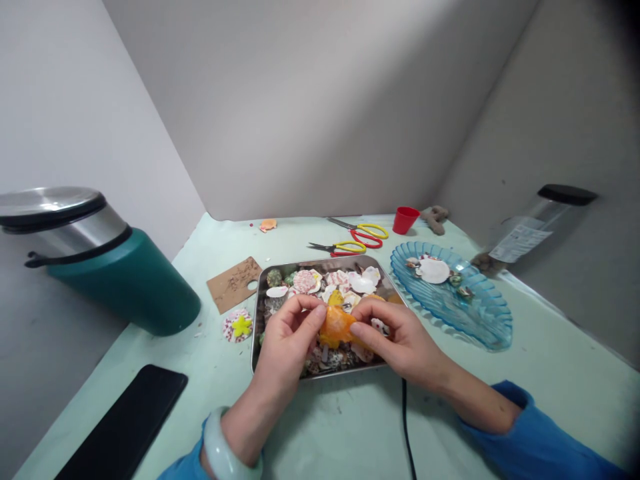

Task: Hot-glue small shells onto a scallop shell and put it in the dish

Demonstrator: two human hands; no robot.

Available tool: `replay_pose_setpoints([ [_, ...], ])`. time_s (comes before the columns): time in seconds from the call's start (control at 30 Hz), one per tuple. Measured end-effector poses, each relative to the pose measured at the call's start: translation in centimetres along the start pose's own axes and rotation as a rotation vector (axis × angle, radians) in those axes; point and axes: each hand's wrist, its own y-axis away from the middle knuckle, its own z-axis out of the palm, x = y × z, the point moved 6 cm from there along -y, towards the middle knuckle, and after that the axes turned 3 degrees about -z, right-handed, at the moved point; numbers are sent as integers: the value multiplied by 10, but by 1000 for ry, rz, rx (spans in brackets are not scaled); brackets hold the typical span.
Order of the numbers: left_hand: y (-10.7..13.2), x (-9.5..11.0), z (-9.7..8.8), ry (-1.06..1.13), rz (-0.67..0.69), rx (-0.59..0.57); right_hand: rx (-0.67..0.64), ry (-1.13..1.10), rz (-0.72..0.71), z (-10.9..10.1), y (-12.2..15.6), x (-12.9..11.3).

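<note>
Both hands hold an orange shell [336,327] over a metal tray [256,333] filled with several patterned shells. My left hand [290,340] pinches the shell's left side with thumb and fingers closed on it. My right hand [395,337] grips its right side, fingers curled round it. A pale bangle sits on my left wrist, and blue sleeves cover both forearms.
A blue glass dish [480,313] with a few shells lies right of the tray. Behind are two scissors [350,241], a red cup [405,219], a cardboard piece [234,283] and a yellow star shell [241,326]. A teal bin [115,273] stands left, a black slab [130,420] near left, a clear jar [540,227] right.
</note>
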Motion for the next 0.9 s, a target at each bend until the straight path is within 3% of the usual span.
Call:
replay_pose_setpoints([
  [0.27, -1, -1, -1, -79, 5, 19, 215, -28, -8, -9, -1, 2],
  [0.63, -3, -3, -2, -99, 50, 1, 119, 101, -98, -1, 1, -3],
  [0.9, -4, -2, -4, -113, 74, 28, 154, 143, -148, -4, -2, -7],
])
